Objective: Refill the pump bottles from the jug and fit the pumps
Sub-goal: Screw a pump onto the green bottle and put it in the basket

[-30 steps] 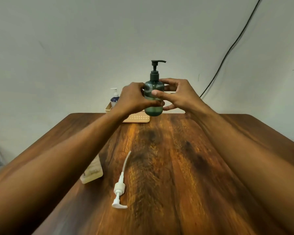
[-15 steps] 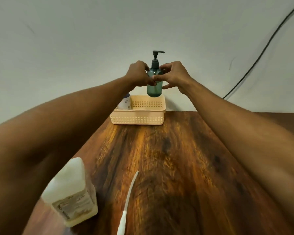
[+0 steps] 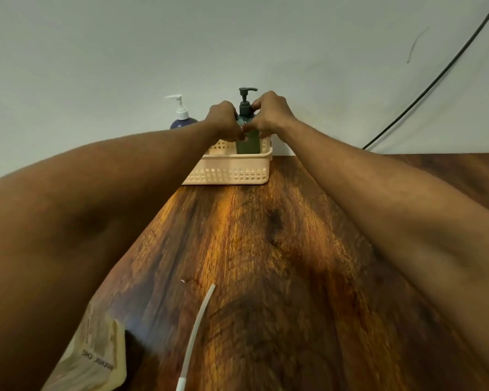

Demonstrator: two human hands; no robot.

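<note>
Both hands, left hand (image 3: 223,119) and right hand (image 3: 268,115), reach to the far end of the worktop (image 3: 280,263), fingers clamped on the green pump bottle (image 3: 248,142) from either side; it stands upright in the right part of the beige basket (image 3: 229,170), dark pump fitted. A blue bottle (image 3: 182,122) with white pump stands at the basket's left end, base hidden by the left arm. Near edge: the jug (image 3: 96,359) at lower left, a loose white pump tube (image 3: 198,328) just right of it.

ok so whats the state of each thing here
green bottle: upright in the basket, dark pump fitted, both hands on it
left hand: closed on bottle
right hand: closed on bottle
blue bottle: upright, white pump fitted
loose pump: lying on table
</note>
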